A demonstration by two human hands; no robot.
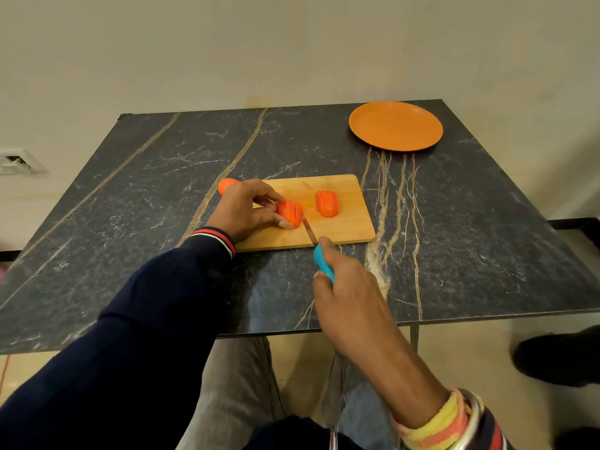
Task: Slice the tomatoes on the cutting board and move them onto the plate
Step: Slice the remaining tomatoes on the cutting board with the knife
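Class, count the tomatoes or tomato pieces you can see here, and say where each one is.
3. One sliced red tomato half on the wooden cutting board under the left hand; another sliced half mid-board; one orange-red tomato behind that hand, mostly hidden.

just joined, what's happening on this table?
A person is slicing tomatoes on a light wooden cutting board. The left hand steadies a partly sliced red tomato half; the right hand holds a blue-handled knife, its blade at that half's right side. A second sliced red tomato half lies further right on the board. The round orange plate at the far right holds nothing yet.
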